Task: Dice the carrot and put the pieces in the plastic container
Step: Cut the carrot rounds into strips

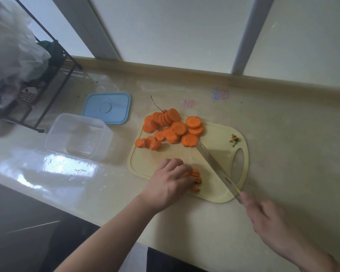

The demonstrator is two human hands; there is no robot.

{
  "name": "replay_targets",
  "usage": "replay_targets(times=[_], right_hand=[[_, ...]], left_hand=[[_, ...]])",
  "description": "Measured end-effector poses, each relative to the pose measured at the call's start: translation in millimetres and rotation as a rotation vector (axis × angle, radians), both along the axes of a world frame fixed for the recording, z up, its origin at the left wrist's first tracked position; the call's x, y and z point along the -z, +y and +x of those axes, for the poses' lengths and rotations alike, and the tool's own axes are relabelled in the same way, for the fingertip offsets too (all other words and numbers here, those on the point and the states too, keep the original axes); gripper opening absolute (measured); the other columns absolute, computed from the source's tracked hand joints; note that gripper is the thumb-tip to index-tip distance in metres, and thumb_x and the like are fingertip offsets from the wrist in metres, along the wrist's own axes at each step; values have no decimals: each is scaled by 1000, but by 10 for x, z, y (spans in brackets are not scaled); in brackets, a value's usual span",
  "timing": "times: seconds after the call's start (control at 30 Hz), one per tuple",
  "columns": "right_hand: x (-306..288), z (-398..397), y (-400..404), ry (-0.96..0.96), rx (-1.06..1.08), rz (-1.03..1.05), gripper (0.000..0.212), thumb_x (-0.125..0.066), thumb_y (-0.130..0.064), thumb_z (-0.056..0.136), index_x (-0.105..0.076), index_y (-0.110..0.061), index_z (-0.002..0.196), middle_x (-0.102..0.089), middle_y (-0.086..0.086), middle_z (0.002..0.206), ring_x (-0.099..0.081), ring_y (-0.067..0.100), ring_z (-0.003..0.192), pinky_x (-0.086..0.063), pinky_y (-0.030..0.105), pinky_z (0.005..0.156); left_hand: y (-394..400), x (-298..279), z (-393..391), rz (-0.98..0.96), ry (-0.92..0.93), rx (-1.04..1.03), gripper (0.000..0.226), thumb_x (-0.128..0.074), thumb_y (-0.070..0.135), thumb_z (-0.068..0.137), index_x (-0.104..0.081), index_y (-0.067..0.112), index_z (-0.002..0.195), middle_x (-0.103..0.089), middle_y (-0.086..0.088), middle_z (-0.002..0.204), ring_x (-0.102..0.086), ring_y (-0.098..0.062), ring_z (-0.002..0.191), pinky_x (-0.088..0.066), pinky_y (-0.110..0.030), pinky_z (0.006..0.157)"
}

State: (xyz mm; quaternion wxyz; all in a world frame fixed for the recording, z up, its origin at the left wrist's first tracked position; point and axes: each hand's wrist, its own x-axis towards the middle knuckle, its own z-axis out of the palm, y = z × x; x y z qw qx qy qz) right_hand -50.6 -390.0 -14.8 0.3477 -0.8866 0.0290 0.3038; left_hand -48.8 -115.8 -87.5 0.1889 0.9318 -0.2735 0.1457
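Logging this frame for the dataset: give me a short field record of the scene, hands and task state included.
surface: pale countertop
cutting board: yellow, on the countertop
carrot slices: pile of rounds at the board's far end
carrot strips: small cut stack at the near end
left hand: fingers resting on the strips
right hand: grips the knife handle
knife: blade angled across the board, tip near the rounds
plastic container: clear, left of the board, no carrot inside
lid: blue, off, behind the container

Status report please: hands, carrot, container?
Left hand pressing carrot strips on cutting board. Right hand gripping knife. Carrot slices undiced; plastic container empty, unobstructed.
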Motion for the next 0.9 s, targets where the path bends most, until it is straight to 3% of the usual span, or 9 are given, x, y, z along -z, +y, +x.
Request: replay_targets(times=[0.13,0.23,0.5,0.7,0.8,0.9], right_hand=[[19,-23,-7,-15,0,15,72,-23,-85,68,-35,-16,53,-33,-4,44,-32,9,42,-33,33,49],[-3,-35,0,-9,7,19,71,-25,-84,79,-35,-19,52,-31,-4,44,-30,10,43,-32,33,50],[-49,-42,1,-4,5,14,58,-29,-70,78,-33,-17,53,-34,-3,45,-33,10,42,-34,33,51],[-28,-69,-14,-18,-5,25,57,-30,-68,80,-37,-19,52,-31,-5,43,-31,9,42,-32,32,51],[-7,-84,-24,-32,-15,30,65,-23,-75,85,-38,-20,52,-32,-4,43,-32,8,41,-34,32,50],[-4,-91,-26,-60,-27,31,67,-22,-82,73,-39,-20,53,-32,-4,42,-31,7,40,-30,27,46]], left_hand=[[-5,-15,14,30,-17,38,20,-57,23,103,-76,19,101,-68,-2,105,-58,-28,93,-45,-37,78],[-3,-22,10,65,0,62,22,-53,24,105,-74,18,103,-67,-2,105,-59,-29,93,-47,-39,78],[-29,-80,-8,180,4,62,13,-61,11,96,-70,13,105,-63,-3,98,-57,-28,89,-42,-40,76],[-42,-187,9,259,55,87,31,-41,10,103,-70,11,92,-58,-2,83,-54,-27,78,-39,-40,71],[-76,-239,69,274,44,111,26,-51,8,98,-67,13,79,-55,-1,76,-49,-26,72,-38,-39,68],[-95,-282,133,296,33,159,24,-62,5,91,-60,16,69,-51,-1,70,-47,-25,68,-38,-38,66]])
